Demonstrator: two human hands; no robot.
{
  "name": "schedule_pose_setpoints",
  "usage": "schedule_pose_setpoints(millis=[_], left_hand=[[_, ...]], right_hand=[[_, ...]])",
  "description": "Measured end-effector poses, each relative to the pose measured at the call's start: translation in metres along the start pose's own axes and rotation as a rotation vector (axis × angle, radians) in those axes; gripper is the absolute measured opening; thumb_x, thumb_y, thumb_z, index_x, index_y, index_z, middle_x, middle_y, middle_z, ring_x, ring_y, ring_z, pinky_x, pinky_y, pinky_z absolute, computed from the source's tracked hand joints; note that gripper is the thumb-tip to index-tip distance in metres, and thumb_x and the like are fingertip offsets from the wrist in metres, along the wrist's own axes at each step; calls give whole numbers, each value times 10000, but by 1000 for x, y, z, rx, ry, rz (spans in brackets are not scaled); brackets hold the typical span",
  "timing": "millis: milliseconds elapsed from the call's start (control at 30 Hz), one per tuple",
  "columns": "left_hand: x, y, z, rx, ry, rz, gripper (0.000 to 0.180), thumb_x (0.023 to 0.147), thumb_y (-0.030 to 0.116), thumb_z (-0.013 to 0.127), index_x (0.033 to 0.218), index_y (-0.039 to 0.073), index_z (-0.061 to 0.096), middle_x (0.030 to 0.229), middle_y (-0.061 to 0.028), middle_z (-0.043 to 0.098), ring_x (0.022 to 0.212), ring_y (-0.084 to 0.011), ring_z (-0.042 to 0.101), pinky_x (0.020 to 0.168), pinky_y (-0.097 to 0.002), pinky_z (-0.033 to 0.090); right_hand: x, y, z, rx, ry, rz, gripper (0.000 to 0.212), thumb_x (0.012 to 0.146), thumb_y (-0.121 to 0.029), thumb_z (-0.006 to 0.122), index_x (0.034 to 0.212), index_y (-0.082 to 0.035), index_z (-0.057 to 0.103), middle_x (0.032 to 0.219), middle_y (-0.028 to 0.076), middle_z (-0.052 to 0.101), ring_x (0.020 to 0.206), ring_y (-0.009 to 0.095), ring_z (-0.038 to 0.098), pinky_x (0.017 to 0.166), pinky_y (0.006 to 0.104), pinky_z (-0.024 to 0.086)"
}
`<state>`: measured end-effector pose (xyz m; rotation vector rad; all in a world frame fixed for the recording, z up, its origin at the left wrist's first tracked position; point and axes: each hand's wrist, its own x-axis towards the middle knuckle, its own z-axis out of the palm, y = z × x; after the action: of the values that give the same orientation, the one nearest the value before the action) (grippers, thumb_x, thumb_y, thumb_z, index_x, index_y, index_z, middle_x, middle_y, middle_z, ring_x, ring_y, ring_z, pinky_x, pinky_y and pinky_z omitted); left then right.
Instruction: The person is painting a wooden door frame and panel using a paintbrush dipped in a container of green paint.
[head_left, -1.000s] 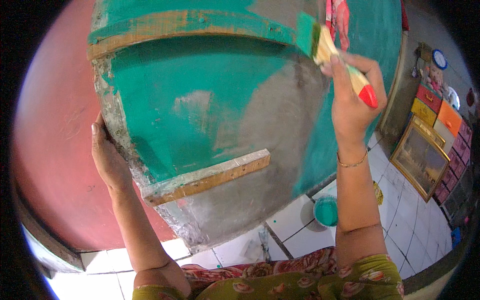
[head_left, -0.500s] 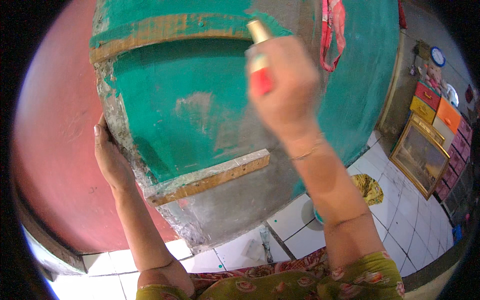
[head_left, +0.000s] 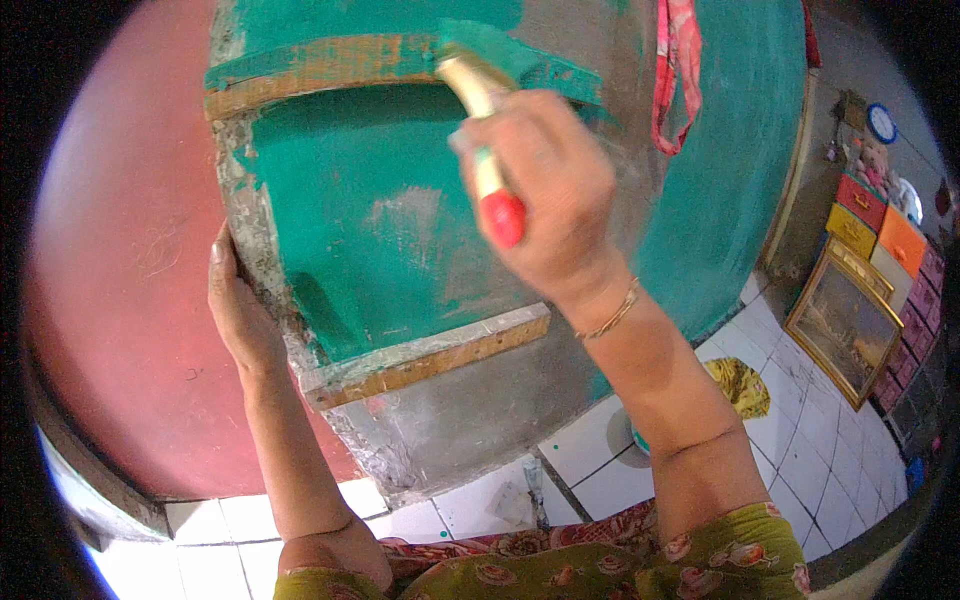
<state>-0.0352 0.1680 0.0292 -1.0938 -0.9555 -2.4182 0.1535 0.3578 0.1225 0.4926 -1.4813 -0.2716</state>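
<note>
- The right hand (head_left: 550, 190) grips a red-tipped paintbrush (head_left: 468, 85), fingers closed around its handle, the brush's head at the upper wooden strip (head_left: 320, 78) on a partly green wall (head_left: 380, 270).
- The left hand (head_left: 247, 315) rests at the wall's rough edge (head_left: 250, 195); its hidden fingers' curl cannot be told.

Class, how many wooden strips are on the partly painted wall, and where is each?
2: the upper wooden strip, partly green, behind the paintbrush in the right hand; and the lower wooden strip, farther down. Others may be out of view.
</note>
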Motion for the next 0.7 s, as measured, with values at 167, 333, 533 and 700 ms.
schedule_pose_setpoints(millis=[167,333,533,700], left_hand=[[-3,6,-1,-15,-7,-24,579,1056,384,328,1394,-66,462,1330,-161,563,1222,-242,536,1068,-371,391],[-3,3,-4,-41,-27,-15,627,1044,433,347,1401,-69,458,1335,-170,560,1234,-248,529,1079,-373,380],[-2,0,-13,185,-45,20,659,1053,455,296,1413,-82,418,1379,-174,534,1262,-263,512,1105,-390,355],[-8,18,-1,29,-82,-13,689,1045,500,307,1409,-73,423,1378,-176,531,1264,-266,511,1096,-389,364]], right_hand=[[31,-27,20,263,77,-187,140,759,-27,694,897,-26,674,992,171,662,894,326,657,751,386,549],[24,-29,17,144,-222,-290,196,724,-59,679,916,-22,687,1029,196,661,905,347,658,774,383,553],[26,-14,-39,85,-294,-48,225,714,-82,714,929,-18,707,1036,193,666,901,345,666,793,377,549],[54,-51,19,277,-143,-379,190,717,-54,690,900,-4,677,1040,199,651,905,350,652,778,370,545]])
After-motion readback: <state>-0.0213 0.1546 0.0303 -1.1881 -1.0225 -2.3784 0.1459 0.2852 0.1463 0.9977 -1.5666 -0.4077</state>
